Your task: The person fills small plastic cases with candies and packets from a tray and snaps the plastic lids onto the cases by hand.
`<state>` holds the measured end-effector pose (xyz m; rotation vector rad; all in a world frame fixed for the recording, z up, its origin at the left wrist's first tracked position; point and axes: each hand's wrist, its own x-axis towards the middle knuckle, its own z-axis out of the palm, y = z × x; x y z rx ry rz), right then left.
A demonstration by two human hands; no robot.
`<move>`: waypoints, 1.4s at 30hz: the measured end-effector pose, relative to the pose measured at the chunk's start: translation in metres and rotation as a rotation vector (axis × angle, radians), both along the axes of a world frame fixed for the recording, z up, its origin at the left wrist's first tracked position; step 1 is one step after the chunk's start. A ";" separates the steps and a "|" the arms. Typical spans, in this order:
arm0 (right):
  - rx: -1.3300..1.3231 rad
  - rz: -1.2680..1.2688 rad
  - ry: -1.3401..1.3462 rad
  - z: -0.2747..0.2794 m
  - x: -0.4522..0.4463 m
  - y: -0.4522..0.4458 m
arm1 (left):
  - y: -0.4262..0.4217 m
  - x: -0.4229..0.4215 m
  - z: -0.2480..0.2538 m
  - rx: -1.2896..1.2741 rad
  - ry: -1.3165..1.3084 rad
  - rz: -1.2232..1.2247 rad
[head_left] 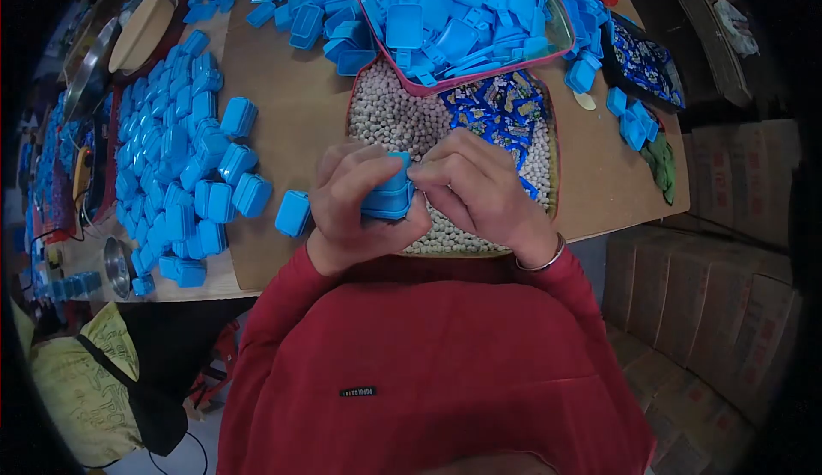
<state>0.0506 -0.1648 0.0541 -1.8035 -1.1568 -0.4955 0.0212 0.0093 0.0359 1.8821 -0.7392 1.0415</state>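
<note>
A small blue plastic box (390, 199) is gripped in my left hand (347, 192), with the fingers and thumb wrapped around its sides. My right hand (479, 184) is closed in a pinch, its fingertips at the box's upper right edge; anything small between them is hidden. Both hands are over the near part of a tray of pale round pellets (385, 115). Blue printed packets (505, 111) lie on the pellets beyond my right hand. A single closed blue box (293, 213) rests on the table just left of my left hand.
A heap of closed blue boxes (175, 150) covers the table's left side. A pink-rimmed tray (479, 73) of open blue box parts overlaps the pellet tray's far edge. A dark container of packets (644, 60) stands at the right. Cardboard cartons (685, 295) are stacked below the table.
</note>
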 end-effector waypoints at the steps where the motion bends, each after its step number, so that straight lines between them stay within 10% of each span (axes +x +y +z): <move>1: 0.003 0.001 0.002 -0.001 0.000 0.000 | -0.001 -0.002 0.002 0.010 0.004 0.004; 8: -0.272 -0.201 0.081 -0.024 -0.003 0.007 | 0.019 0.006 0.006 0.133 0.545 -0.059; 15: -0.634 -0.553 0.199 -0.034 -0.013 -0.050 | 0.263 0.048 0.003 0.728 0.557 1.055; 19: -0.724 -0.639 0.238 -0.049 -0.018 -0.057 | 0.379 0.054 -0.022 0.690 0.783 1.166; 23: -0.735 -0.649 0.218 -0.051 -0.020 -0.053 | 0.321 0.064 0.005 0.975 0.723 1.372; 30: -0.547 -0.345 0.292 -0.048 -0.028 -0.032 | 0.190 0.191 -0.055 0.543 0.610 0.538; 42: -0.591 -0.156 0.476 -0.059 -0.047 -0.043 | 0.130 0.142 -0.009 0.346 0.464 0.532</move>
